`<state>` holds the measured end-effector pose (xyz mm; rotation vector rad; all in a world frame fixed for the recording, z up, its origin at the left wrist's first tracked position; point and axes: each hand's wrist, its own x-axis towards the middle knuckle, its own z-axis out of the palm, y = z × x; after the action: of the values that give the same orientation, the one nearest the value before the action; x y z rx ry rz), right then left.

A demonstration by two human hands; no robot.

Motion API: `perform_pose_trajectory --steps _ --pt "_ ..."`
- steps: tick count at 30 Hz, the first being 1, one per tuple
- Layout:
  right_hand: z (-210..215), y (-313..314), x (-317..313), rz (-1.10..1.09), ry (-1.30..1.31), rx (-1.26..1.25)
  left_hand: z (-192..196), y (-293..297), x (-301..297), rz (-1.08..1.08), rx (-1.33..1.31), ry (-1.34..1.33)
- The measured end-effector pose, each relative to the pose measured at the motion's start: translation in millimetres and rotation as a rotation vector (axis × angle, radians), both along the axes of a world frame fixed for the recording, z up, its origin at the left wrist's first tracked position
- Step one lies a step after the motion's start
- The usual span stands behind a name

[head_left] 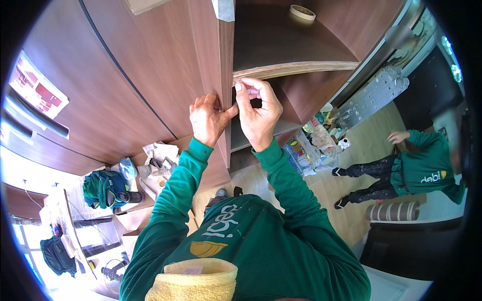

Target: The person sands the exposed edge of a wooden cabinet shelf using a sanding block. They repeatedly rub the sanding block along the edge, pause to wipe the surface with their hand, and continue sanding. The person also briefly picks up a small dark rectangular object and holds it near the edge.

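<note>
A brown wood-grain cabinet [135, 55] fills the space ahead of me. My left hand [207, 119] rests against its upright panel [225, 55], fingers bent on the panel's face and thumb stretched across to the front edge. Close beside it, my right hand [260, 113] is at the left end of a shelf's front edge [301, 68], thumb and forefinger pinched together. Whatever lies between those fingertips is too small to make out. On the dark shelf above sits a roll of masking tape [303, 12].
To the right, another person [419, 168] in a green sweatshirt stands near a rolled striped mat [393, 211]. A metal ladder [374, 95] leans beside a cluttered pile [316, 138]. At left lie a bag with green clothing [108, 188] and a backpack [58, 254].
</note>
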<state>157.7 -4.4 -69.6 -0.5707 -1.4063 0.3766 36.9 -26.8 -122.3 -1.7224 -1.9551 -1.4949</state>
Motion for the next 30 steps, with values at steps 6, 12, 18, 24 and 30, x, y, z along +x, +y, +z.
perform_pose_trajectory --steps 6,12,18,24,30 --pt "6.1 0.1 0.1 -0.037 -0.045 0.014 -1.0 0.2 -0.1 0.005 0.004 -0.004" --pt "10.3 0.5 -1.2 0.002 -0.027 -0.074 -0.6 -0.4 0.7 0.013 0.0 0.0" --pt "19.7 2.3 -1.0 0.047 -0.054 -0.206 -0.5 -1.3 -0.4 0.001 0.032 0.018" --pt "19.0 1.0 0.4 0.011 -0.105 -0.108 -2.8 -1.2 -2.0 -0.003 0.037 0.031" --pt "9.9 8.1 7.6 0.07 -0.119 -0.043 -3.1 -1.4 -2.0 -0.024 0.04 0.005"
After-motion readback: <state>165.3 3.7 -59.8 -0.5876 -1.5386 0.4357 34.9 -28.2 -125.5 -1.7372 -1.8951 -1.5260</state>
